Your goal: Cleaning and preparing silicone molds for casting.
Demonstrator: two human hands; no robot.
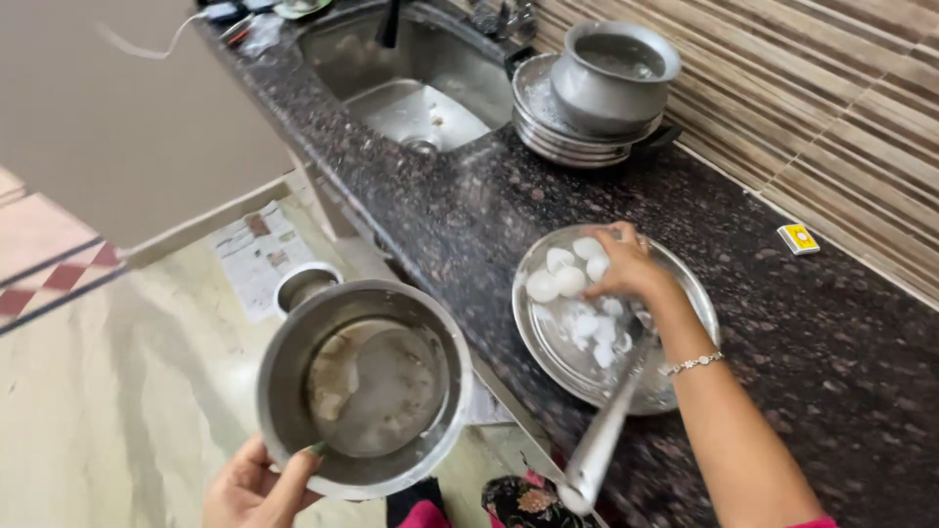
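Note:
My left hand (252, 489) grips the near rim of a steel saucepan (364, 386), held out over the floor in front of the counter; it holds a little cloudy water. The saucepan's long handle (604, 445) points right, across the counter edge. My right hand (626, 266), a thin bracelet on its wrist, reaches into a round steel plate (685, 293) on the dark granite counter and closes on a white peeled egg (597, 266). Several more white eggs (553, 279) and bits of shell (592, 328) lie on the plate.
A steel sink (416, 83) is set into the counter (802, 332) at the back. Beside it a round metal pot (611, 73) stands on stacked steel plates. A small yellow box (799, 238) lies by the striped tile wall. A small steel container (303, 286) sits on the floor.

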